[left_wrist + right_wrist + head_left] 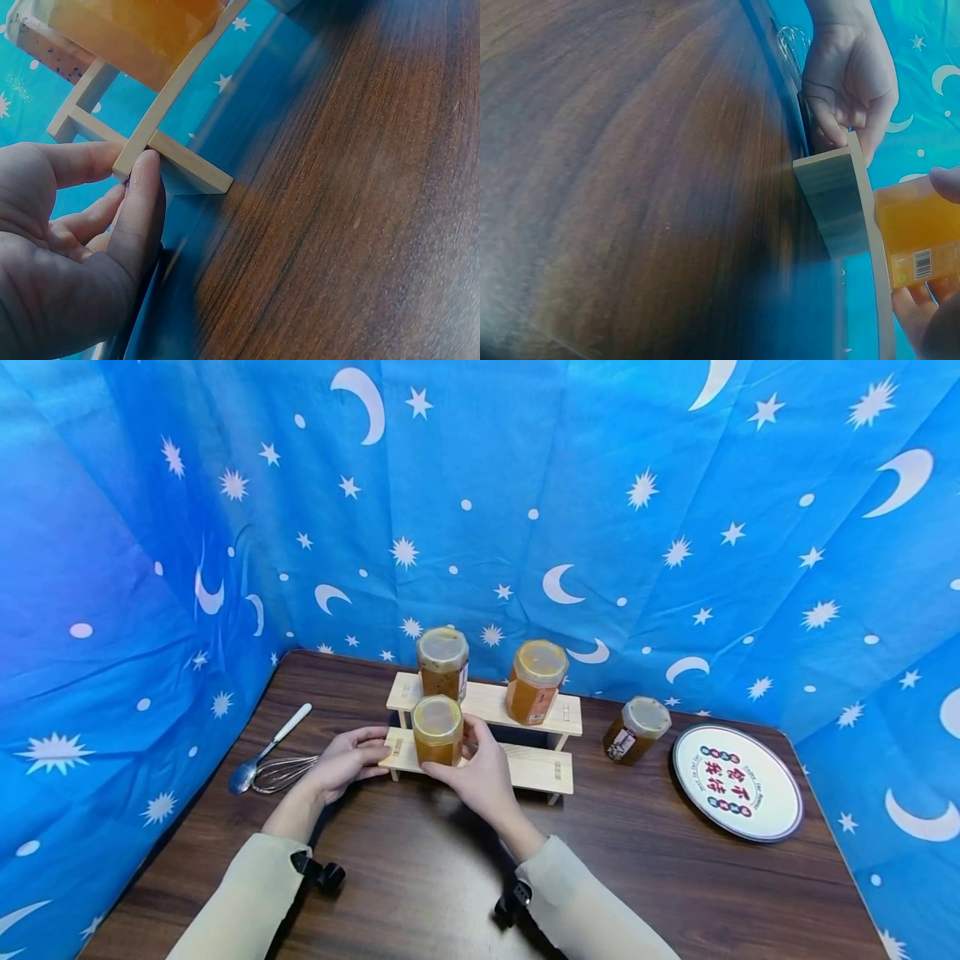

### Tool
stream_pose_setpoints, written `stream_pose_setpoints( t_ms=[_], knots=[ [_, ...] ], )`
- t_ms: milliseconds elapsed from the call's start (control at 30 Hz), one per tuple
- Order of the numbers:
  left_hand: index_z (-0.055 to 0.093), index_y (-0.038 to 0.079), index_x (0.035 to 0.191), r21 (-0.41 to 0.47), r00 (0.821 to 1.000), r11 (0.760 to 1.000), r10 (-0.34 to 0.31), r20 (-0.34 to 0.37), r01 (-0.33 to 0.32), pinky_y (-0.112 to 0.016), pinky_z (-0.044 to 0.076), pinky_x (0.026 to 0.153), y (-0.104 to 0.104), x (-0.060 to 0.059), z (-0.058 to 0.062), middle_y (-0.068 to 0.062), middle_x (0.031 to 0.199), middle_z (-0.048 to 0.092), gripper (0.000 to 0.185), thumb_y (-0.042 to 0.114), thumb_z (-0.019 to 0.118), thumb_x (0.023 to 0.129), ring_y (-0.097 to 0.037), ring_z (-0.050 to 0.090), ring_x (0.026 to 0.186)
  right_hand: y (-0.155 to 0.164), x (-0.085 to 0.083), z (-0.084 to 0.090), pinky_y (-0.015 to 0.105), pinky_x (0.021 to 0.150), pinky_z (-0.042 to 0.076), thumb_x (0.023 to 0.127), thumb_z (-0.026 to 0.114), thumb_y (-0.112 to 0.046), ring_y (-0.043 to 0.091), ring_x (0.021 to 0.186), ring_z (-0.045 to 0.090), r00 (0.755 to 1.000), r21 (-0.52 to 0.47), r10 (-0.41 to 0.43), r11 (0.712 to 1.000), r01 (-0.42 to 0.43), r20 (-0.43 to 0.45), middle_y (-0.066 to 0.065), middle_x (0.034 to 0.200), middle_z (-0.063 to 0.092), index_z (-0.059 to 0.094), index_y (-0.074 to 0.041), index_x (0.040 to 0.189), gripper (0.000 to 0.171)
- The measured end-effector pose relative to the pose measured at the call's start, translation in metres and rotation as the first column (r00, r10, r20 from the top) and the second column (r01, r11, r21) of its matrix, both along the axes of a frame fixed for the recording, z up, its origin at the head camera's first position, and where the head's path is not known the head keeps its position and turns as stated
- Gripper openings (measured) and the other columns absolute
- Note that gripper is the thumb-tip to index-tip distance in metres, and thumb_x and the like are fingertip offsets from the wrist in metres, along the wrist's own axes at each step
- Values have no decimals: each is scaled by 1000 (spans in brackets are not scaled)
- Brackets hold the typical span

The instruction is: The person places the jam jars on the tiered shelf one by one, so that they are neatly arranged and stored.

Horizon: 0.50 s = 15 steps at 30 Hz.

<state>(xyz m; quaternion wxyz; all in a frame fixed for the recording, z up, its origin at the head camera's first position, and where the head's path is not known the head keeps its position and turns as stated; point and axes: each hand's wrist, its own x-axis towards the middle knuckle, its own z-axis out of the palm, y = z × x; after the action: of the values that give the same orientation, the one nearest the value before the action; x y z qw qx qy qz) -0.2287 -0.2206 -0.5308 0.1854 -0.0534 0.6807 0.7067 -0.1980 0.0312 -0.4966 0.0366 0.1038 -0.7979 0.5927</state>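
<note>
A two-step wooden rack [525, 764] stands on a dark wood table [645, 868]. On its lower step is an orange jar [437, 729] with a clear lid. My right hand [459, 758] grips this jar from the right side, and the right wrist view shows the jar [919, 232] with fingers [922, 315] around it. My left hand [378, 758] holds the left end of the lower step. In the left wrist view the thumb [142, 195] presses on the plank's corner [176, 161] with the other fingers behind it. Two more jars [442, 662] [536, 681] stand on the upper step.
A darker jar [635, 729] stands on the table right of the rack, beside a round printed plate [737, 781]. A spoon [266, 752] and a whisk [283, 772] lie at the left. Blue star-and-moon cloth [480, 485] walls the table on three sides.
</note>
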Motion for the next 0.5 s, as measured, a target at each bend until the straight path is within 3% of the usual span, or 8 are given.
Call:
stream_pose_setpoints(
  t_ms=[233,500],
  knots=[
    [39,-4,154,-3,1000,1000,1,-3,-1,-32,61,88,0,-1,0,-26,142,51,58,5,63,102,-18,67,104,6,4,0,35,102,55,76,94,-8,20,123,60,1000,-82,14,997,-12,19,4,135,63,55,-14,143,77],
    [38,-4,155,-9,1000,1000,0,-1,0,-32,61,89,0,-1,-1,-26,145,48,61,7,65,102,-18,67,106,18,13,-4,43,96,58,75,91,0,26,118,65,1000,-128,-18,992,18,4,7,130,67,60,-11,138,70]
  ],
)
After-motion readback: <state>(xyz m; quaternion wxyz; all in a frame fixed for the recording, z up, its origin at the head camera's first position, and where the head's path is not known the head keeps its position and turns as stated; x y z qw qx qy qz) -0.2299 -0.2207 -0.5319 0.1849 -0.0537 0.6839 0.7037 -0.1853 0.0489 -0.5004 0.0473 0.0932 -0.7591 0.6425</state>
